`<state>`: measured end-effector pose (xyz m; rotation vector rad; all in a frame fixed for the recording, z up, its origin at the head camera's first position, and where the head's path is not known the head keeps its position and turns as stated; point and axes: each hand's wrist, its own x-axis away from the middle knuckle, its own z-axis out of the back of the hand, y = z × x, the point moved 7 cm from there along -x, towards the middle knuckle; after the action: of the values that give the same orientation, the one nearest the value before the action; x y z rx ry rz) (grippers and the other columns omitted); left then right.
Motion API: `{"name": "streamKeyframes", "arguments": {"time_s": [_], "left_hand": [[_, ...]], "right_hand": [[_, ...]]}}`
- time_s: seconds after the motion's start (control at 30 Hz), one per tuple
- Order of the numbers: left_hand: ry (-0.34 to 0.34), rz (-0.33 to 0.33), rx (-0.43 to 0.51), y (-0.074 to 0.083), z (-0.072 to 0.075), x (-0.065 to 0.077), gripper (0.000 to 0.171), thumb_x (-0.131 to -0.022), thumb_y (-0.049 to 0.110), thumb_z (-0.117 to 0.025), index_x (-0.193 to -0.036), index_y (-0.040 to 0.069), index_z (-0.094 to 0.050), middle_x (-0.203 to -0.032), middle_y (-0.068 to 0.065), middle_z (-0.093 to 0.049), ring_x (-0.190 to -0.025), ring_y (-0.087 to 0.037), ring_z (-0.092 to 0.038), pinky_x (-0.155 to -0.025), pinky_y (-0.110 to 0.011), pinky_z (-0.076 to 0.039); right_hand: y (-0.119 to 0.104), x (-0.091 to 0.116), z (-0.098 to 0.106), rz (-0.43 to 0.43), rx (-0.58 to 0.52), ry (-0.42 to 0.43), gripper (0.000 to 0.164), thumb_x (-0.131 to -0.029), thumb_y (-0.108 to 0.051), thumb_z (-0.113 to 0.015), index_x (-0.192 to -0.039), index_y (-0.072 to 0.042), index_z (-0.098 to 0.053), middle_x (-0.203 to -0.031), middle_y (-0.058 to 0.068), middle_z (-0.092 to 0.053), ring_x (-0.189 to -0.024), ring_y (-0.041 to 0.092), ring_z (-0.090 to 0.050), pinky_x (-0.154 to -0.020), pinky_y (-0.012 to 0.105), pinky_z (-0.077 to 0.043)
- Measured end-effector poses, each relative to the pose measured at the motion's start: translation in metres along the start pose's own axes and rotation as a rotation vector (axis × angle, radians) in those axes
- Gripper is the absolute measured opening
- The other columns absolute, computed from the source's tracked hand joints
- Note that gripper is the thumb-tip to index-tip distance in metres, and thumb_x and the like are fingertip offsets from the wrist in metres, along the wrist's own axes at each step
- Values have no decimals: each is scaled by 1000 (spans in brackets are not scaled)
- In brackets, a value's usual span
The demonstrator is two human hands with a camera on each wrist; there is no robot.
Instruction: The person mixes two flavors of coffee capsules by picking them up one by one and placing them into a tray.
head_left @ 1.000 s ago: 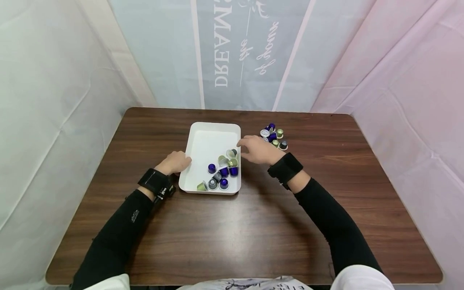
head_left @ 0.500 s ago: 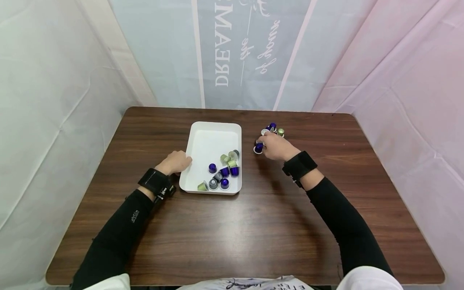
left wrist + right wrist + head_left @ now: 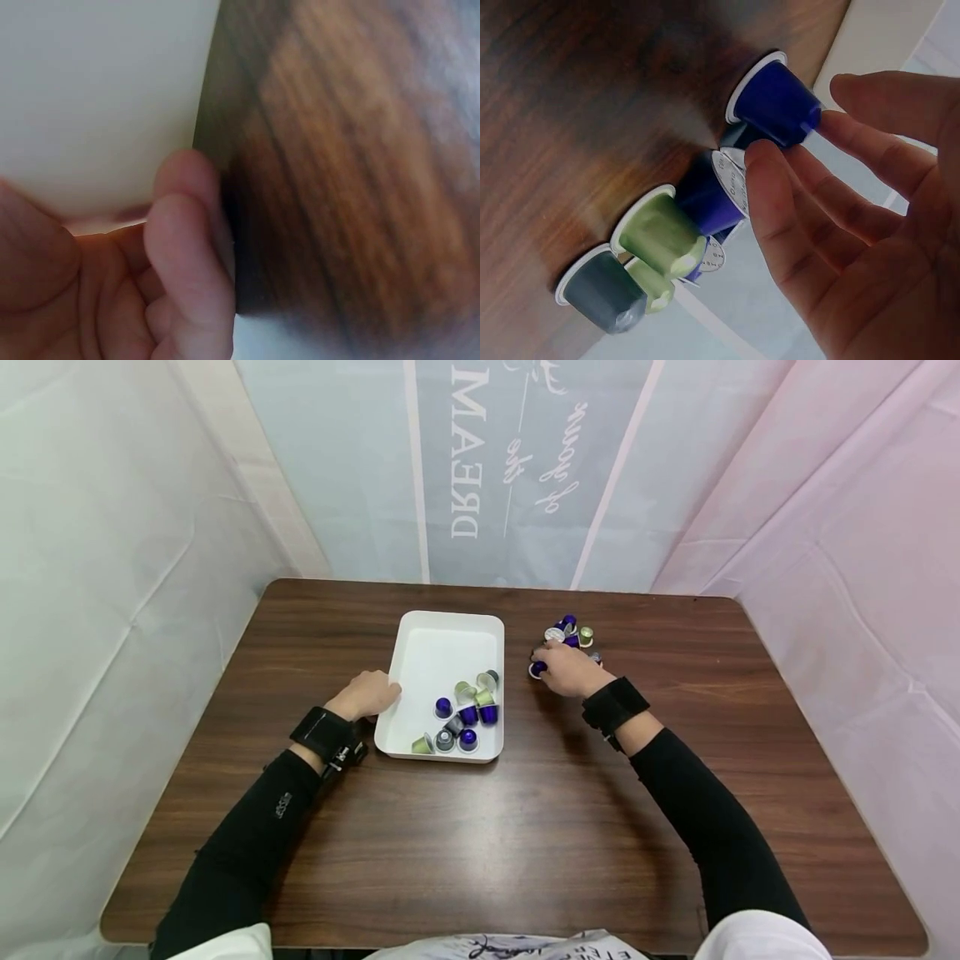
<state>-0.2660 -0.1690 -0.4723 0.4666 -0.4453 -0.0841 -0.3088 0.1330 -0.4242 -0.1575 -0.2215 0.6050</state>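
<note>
blue coffee capsule point(image 3: 776, 103), smooth, tapered, white-rimmed, standing rim down toward the counter point(image 3: 480, 843), narrow end up, long axis upright; located at the near-left edge of a capsule cluster point(image 3: 660, 232), right of the white tray point(image 3: 438, 647). right hand point(image 3: 572, 668): digits parted about the narrow end, contact uncertain. left hand point(image 3: 365, 695): holding the tray's left rim.

The tabletop point(image 3: 480, 843) is brown with darker grain; the tray point(image 3: 423, 652) plain white; the capsules point(image 3: 468, 738) at its five o'clock deep blue, green and grey; the pile point(image 3: 572, 641) at its two o'clock likewise; the twelve-o'clock backdrop point(image 3: 498, 485) pale blue-grey with white stripes and lettering.
</note>
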Motion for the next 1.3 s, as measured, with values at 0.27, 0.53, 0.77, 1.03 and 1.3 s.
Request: {"name": "streamKeyframes", "arguments": {"time_s": [0.27,0.53,0.77,1.03,1.3], "left_hand": [[3,-9,-6,2,1,0,37,-92,25,-34,-77,2,-58,-68,-12,-57,-53,-21,-55,-49,-29,-44],[3,-8,0,2,1,-1,36,-93,25,-34,-79,1,-57,-71,-13,-57,-55,-22,-57,-50,-29,-46],[5,-6,-22,4,0,0,39,-93,26,-34,-82,0,-60,-70,-13,-58,-53,-21,-56,-49,-29,-45],[0,1,-9,3,1,-1,38,-93,25,-34,-83,0,-60,-73,-13,-58,-56,-22,-56,-51,-29,-45],[-9,-9,-16,1,0,-1,38,-93,25,-33,-82,0,-59,-69,-12,-58,-54,-21,-56,-49,-29,-45]], "right_hand": [[-2,1,-6,3,-12,-14,34,-89,-10,-61,-121,2,-58,-118,22,-53,-102,32,-55,-83,45,-47],[-3,-1,-14,38,-18,-15,28,-88,-12,-65,-113,0,-61,-118,19,-54,-104,30,-53,-87,43,-45],[-5,1,-15,64,-6,-9,24,-87,-11,-66,-109,-1,-62,-109,16,-56,-94,28,-55,-81,41,-47],[-13,6,0,97,-43,29,24,-88,-10,-65,-110,0,-61,-103,15,-58,-92,26,-56,-77,38,-48],[-32,12,16,101,-81,65,24,-89,-11,-62,-112,-3,-61,-105,13,-56,-85,21,-55,-74,36,-49]]}}
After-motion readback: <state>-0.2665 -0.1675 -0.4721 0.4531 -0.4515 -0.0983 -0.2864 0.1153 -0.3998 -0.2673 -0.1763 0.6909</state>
